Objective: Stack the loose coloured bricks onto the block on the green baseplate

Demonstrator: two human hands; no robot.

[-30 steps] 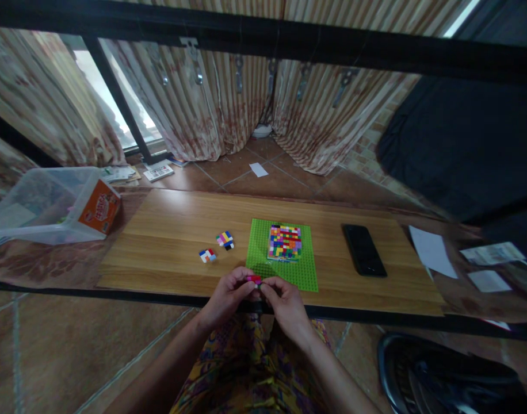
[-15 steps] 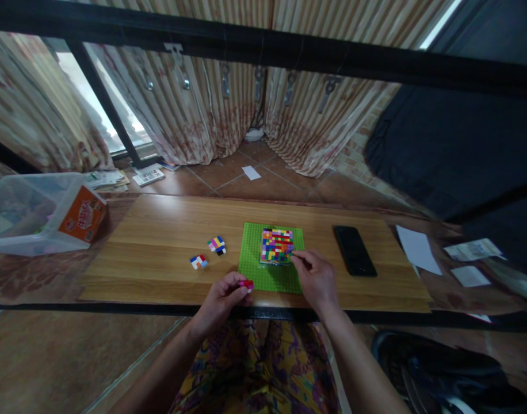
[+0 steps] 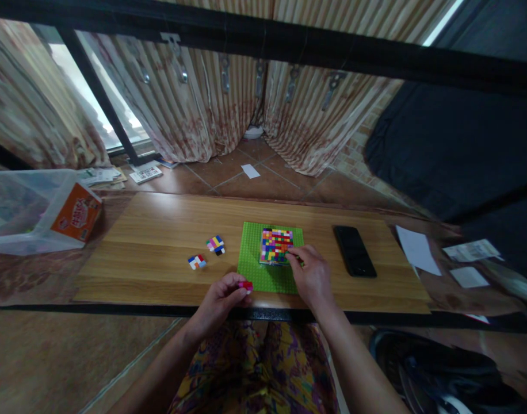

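Green baseplate carries the brick block; keep pressure straight down where your right hand meets it, its grip unclear. Your left hand pinches red bricks by the baseplate's near-left corner.

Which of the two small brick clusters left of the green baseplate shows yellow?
The cluster nearer the baseplate: it has a yellow strip, while the other cluster, farther left, shows white, blue, red and orange.

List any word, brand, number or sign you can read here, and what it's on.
None reads clearly.
Orange label on the bin: large white characters, too blurred to quote.
Booklet: dark print, too small.
Papers beside it: too blurred.
Printed sheet at far right: too blurred.
Phone: dark screen, no text visible.
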